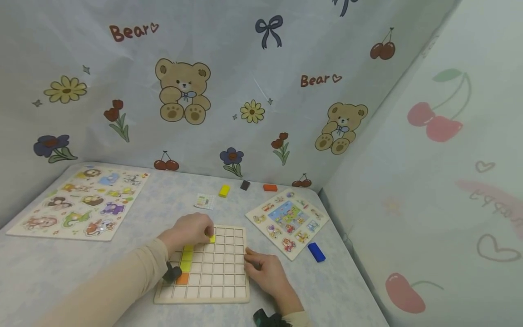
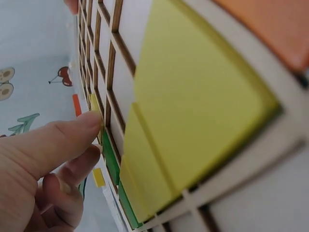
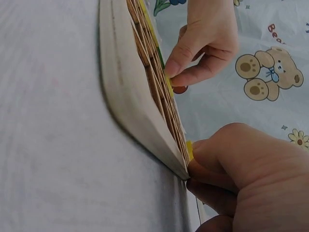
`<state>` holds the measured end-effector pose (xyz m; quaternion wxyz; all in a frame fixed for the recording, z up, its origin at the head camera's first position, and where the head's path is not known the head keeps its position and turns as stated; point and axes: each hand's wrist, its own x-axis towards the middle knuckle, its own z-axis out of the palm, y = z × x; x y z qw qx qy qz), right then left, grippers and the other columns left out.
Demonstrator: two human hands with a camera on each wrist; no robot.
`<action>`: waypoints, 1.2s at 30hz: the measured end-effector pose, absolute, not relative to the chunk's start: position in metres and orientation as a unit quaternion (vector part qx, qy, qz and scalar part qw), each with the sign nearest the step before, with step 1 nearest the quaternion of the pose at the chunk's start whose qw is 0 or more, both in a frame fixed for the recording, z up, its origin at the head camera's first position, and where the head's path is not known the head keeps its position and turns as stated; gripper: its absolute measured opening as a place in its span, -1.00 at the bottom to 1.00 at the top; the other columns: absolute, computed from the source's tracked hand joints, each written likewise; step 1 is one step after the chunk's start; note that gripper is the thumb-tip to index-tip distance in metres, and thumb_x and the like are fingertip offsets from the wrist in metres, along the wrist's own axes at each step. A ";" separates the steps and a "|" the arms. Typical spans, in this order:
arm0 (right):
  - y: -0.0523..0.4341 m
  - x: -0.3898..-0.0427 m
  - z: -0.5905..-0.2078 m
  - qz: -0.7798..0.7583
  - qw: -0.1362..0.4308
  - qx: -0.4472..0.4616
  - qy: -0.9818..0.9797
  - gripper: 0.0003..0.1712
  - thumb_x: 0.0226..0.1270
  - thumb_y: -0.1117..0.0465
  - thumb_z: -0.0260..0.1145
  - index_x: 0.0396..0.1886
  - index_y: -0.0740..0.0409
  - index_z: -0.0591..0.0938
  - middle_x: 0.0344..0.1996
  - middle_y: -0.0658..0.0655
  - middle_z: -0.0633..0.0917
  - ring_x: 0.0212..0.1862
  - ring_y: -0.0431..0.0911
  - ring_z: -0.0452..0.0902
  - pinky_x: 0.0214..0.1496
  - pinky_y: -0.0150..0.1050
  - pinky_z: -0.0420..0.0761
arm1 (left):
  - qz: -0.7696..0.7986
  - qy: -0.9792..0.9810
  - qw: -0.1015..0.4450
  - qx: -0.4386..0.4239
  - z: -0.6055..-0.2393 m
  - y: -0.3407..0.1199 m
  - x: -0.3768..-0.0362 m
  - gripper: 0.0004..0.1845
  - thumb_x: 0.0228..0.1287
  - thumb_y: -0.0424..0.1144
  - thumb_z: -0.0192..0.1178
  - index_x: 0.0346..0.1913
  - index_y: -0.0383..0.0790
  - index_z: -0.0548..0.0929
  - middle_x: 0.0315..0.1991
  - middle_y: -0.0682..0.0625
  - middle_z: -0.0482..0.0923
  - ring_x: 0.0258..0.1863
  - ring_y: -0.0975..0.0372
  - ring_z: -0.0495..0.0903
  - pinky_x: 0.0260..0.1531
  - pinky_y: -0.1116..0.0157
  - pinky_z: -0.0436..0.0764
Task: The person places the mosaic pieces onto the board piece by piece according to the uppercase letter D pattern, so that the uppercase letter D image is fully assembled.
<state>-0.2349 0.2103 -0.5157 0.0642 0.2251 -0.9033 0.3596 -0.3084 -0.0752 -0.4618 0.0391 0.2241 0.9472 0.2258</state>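
Observation:
A wooden grid board lies on the table in the head view. Over its far edge, my left hand pinches a small yellow tile between thumb and fingertips, right at the grid. Yellow tiles and an orange tile sit in cells along the left side. In the left wrist view, green tiles show in the grid between the left hand's fingertips and the large yellow tiles. My right hand grips the board's right edge, thumb on top and fingers underneath, as the right wrist view shows.
A large animal puzzle board lies at the left. Right of the grid are a smaller puzzle board and a blue block. Yellow, black and orange blocks lie along the back, near a small printed card.

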 end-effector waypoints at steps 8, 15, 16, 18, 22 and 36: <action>0.211 -0.236 -0.516 0.359 0.063 0.225 -0.904 -0.71 0.43 0.13 0.36 0.06 0.10 0.79 0.18 0.07 0.71 0.17 -0.02 0.69 0.21 -0.05 0.65 | 0.235 0.948 0.040 0.211 -0.457 -0.079 -0.306 -0.85 0.27 -0.22 0.44 -0.44 0.08 0.75 -0.45 0.25 0.63 -0.47 0.28 0.54 -0.40 0.19 0.54; 0.209 -0.235 -0.515 0.362 0.064 0.222 -0.903 -0.72 0.41 0.15 0.36 0.04 0.11 0.80 0.17 0.09 0.72 0.17 0.00 0.70 0.21 -0.03 0.64 | 0.277 0.949 0.016 0.147 -0.443 -0.119 -0.290 -0.84 0.30 -0.05 0.42 -0.11 0.05 0.81 -0.14 0.16 0.73 -0.06 0.14 0.69 -0.09 0.01 0.65; 0.209 -0.235 -0.515 0.362 0.064 0.221 -0.903 -0.72 0.41 0.16 0.36 0.03 0.11 0.80 0.17 0.09 0.72 0.17 0.01 0.70 0.22 -0.02 0.64 | 0.284 0.949 0.014 0.135 -0.440 -0.128 -0.285 -0.80 0.31 -0.04 0.42 -0.08 0.03 0.80 -0.12 0.13 0.74 -0.01 0.09 0.68 -0.06 -0.02 0.64; 0.208 -0.235 -0.515 0.360 0.064 0.218 -0.905 -0.72 0.41 0.15 0.36 0.02 0.11 0.80 0.17 0.08 0.72 0.17 0.01 0.70 0.22 -0.02 0.64 | 0.289 0.951 0.014 0.108 -0.438 -0.146 -0.273 -0.76 0.32 -0.01 0.40 -0.04 0.00 0.80 -0.09 0.09 0.74 0.01 0.06 0.66 -0.05 -0.04 0.63; 0.210 -0.234 -0.515 0.354 0.061 0.207 -0.910 -0.72 0.40 0.14 0.36 0.03 0.09 0.80 0.17 0.06 0.72 0.18 -0.01 0.69 0.23 -0.03 0.63 | 0.279 0.957 0.033 0.068 -0.443 -0.174 -0.251 -0.68 0.28 0.02 0.42 0.00 -0.04 0.78 -0.08 0.07 0.74 -0.14 0.14 0.63 -0.20 0.05 0.63; 0.210 -0.235 -0.517 0.357 0.060 0.205 -0.909 -0.72 0.41 0.13 0.37 0.04 0.07 0.79 0.18 0.03 0.71 0.19 -0.03 0.68 0.23 -0.03 0.62 | 0.239 0.969 0.034 0.056 -0.480 -0.203 -0.229 -0.68 0.01 0.03 0.59 -0.22 0.06 0.73 -0.26 0.13 0.68 -0.32 0.26 0.56 -0.33 0.11 0.57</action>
